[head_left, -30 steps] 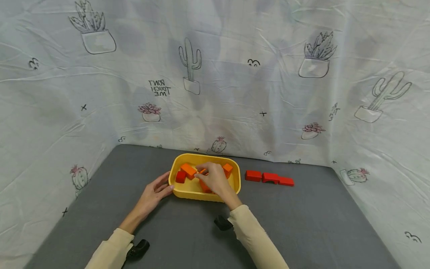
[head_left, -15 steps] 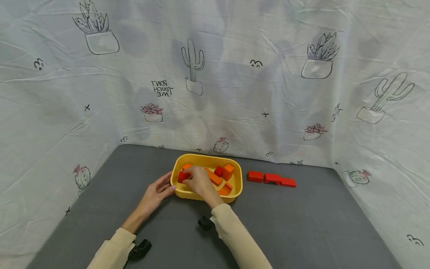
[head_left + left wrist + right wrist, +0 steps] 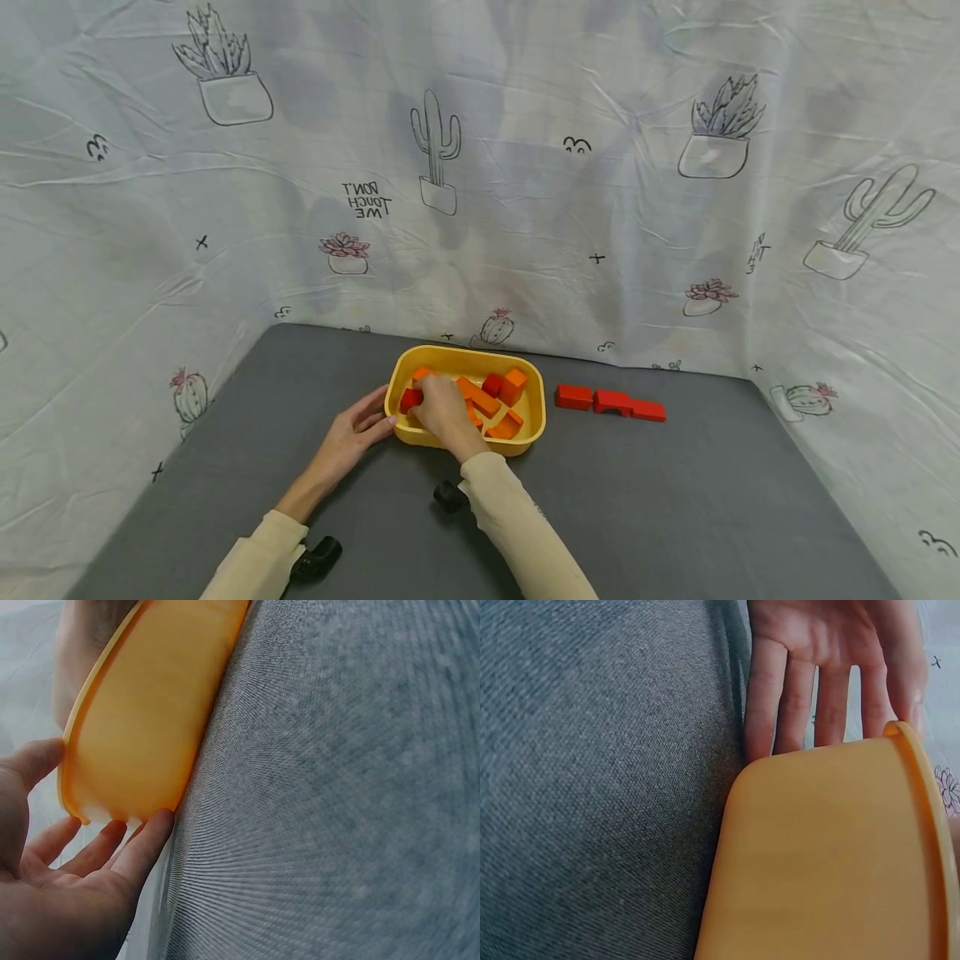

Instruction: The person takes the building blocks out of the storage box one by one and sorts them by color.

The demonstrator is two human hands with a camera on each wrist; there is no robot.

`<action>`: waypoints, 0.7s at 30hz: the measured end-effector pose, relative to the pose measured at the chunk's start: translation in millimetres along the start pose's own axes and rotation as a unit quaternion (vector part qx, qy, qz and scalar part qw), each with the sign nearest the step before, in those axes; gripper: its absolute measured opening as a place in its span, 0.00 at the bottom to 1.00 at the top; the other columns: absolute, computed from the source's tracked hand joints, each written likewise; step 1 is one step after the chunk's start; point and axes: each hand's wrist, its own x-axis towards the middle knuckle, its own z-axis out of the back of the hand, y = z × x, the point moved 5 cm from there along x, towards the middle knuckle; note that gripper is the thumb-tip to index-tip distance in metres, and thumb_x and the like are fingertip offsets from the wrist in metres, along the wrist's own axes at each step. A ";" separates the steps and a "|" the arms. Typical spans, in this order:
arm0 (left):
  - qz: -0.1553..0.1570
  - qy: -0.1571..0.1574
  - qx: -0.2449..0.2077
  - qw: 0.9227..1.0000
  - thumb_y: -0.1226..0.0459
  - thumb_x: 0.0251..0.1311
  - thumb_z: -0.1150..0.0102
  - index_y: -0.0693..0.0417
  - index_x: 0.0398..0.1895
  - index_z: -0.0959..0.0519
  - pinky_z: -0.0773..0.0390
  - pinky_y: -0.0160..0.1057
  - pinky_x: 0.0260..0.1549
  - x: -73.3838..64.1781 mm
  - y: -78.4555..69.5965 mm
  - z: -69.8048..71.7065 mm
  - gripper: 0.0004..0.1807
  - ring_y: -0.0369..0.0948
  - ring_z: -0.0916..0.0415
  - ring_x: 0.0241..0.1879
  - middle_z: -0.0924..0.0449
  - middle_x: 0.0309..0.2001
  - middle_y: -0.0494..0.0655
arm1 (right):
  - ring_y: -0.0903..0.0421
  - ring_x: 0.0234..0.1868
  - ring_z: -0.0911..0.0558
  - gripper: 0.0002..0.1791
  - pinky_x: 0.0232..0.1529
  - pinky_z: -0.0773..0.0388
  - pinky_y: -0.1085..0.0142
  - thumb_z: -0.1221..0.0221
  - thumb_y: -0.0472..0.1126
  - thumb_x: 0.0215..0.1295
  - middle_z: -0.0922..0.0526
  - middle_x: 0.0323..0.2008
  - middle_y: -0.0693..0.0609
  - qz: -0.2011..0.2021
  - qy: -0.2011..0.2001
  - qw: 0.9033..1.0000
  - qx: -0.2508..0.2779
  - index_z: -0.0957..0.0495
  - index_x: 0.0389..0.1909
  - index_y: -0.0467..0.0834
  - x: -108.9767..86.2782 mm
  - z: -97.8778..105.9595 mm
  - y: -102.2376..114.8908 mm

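Observation:
A yellow plastic bin (image 3: 467, 442) stands on the dark grey cloth and contains several orange and red blocks. The left hand (image 3: 347, 442) rests straight fingers against the bin's left end, its thumb at the rim; the left wrist view shows these fingertips (image 3: 161, 817) touching the wall. Reaching down inside the bin's left part is the right hand (image 3: 444, 410), close beside a red block (image 3: 410, 400) and an orange block (image 3: 422, 374). Its fingertips are hidden, so I cannot tell whether it pinches a block. The right wrist view shows the bin's outer wall and the left hand.
Right of the bin, three red blocks lie in a row: a rectangular one (image 3: 573, 397), an arched one (image 3: 612, 402) and a flat one (image 3: 648, 410). Inside the bin are also an orange bar (image 3: 478, 397) and an orange cube (image 3: 513, 387). A white printed curtain (image 3: 525, 208) hangs behind.
The right hand has moved left inside the bin, from its middle to the red block, then slightly lower, uncovering orange pieces on the right. The left hand stays at the bin's end.

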 end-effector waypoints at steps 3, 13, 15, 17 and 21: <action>0.002 0.001 0.002 1.000 0.60 0.68 0.40 0.57 0.76 0.43 0.21 0.37 0.55 -0.4 -0.1 -1.0 0.36 0.57 0.34 0.66 0.39 0.70 0.63 | 0.54 0.36 0.20 0.16 0.44 0.19 0.66 0.28 0.41 0.57 0.14 0.40 0.50 0.000 0.015 1.000 0.005 0.14 0.46 0.42 -1.3 -1.2 -1.6; 0.000 0.001 0.003 1.000 0.59 0.68 0.40 0.56 0.76 0.43 0.20 0.35 0.53 1.5 4.1 -0.6 0.37 0.57 0.34 0.66 0.38 0.70 0.62 | 0.51 0.47 0.17 0.23 0.52 0.18 0.63 0.29 0.37 0.57 0.15 0.49 0.46 -0.007 -0.019 0.988 0.155 0.19 0.55 0.38 -7.6 12.7 -8.9; -0.003 0.000 0.003 1.000 0.58 0.67 0.40 0.55 0.76 0.43 0.20 0.35 0.53 1.7 4.2 -0.4 0.37 0.57 0.34 0.65 0.38 0.70 0.62 | 0.51 0.47 0.17 0.24 0.52 0.18 0.63 0.29 0.36 0.57 0.15 0.48 0.46 -0.005 -0.030 0.985 0.168 0.19 0.55 0.38 -8.2 16.1 -10.9; -0.005 0.000 -0.001 1.000 0.59 0.67 0.40 0.55 0.76 0.43 0.20 0.36 0.52 1.9 3.9 -0.2 0.37 0.57 0.33 0.65 0.38 0.70 0.62 | 0.52 0.46 0.17 0.23 0.52 0.18 0.63 0.29 0.36 0.56 0.14 0.47 0.46 -0.001 -0.031 0.984 0.176 0.18 0.54 0.38 -9.4 18.7 -12.1; -0.010 0.003 -0.006 1.000 0.60 0.67 0.40 0.56 0.76 0.43 0.20 0.37 0.52 1.8 3.0 -0.5 0.37 0.58 0.33 0.65 0.38 0.69 0.63 | 0.53 0.46 0.17 0.21 0.52 0.19 0.64 0.30 0.37 0.57 0.14 0.48 0.47 -0.001 -0.021 0.982 0.187 0.17 0.52 0.38 -12.6 20.8 -14.8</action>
